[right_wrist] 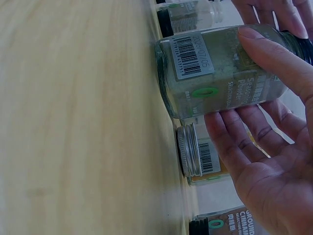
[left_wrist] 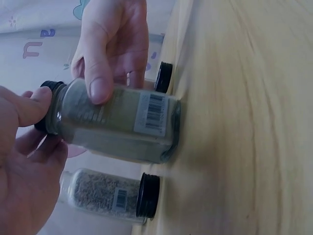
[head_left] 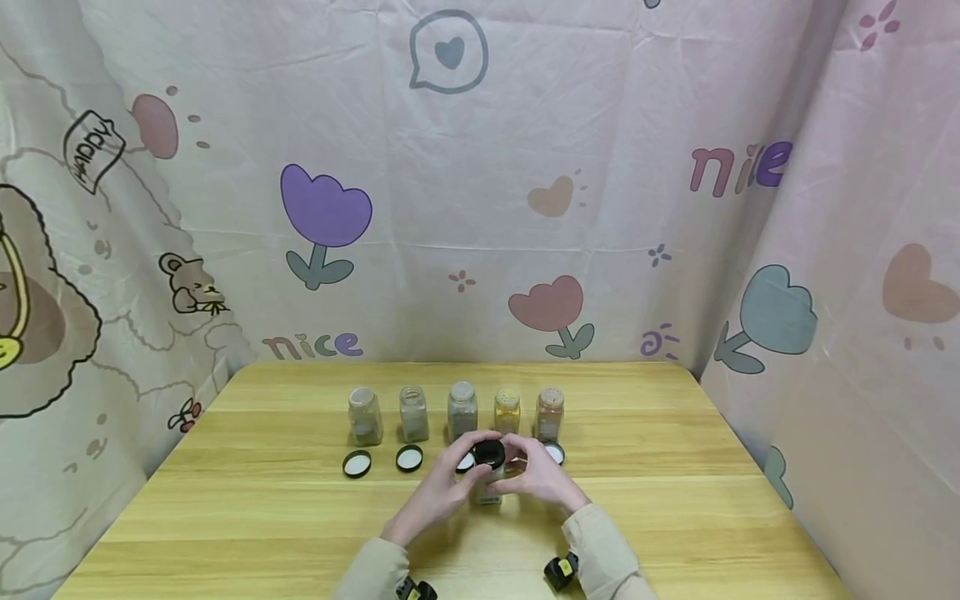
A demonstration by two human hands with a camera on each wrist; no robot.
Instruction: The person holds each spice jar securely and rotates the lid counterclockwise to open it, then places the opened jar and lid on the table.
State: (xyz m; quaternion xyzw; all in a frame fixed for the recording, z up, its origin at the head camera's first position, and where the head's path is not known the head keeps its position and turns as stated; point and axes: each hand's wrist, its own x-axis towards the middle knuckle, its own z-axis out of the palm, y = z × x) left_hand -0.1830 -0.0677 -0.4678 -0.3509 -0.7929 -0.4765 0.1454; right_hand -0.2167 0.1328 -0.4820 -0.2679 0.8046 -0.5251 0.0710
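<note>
A glass spice jar (left_wrist: 117,117) of greenish-grey powder stands in front of me, labelled as seasoning powder in the right wrist view. My left hand (head_left: 448,477) grips its black lid (head_left: 490,453) between thumb and fingers. The lid sits on the jar's neck. My right hand (head_left: 538,473) holds the jar's body, thumb on one side and fingers on the other. Behind stands a row of uncapped jars: two at left (head_left: 365,418), a grey-speckled jar (head_left: 462,408), a yellow jar (head_left: 507,411) and a reddish-brown jar (head_left: 550,415).
Loose lids lie before the row: a black-rimmed lid (head_left: 357,464) at far left, another lid (head_left: 409,458) beside it, and a lid (head_left: 553,452) at right. A silver lid (right_wrist: 189,150) leans by the yellow jar. A patterned curtain (head_left: 465,183) hangs behind the wooden table (head_left: 255,500).
</note>
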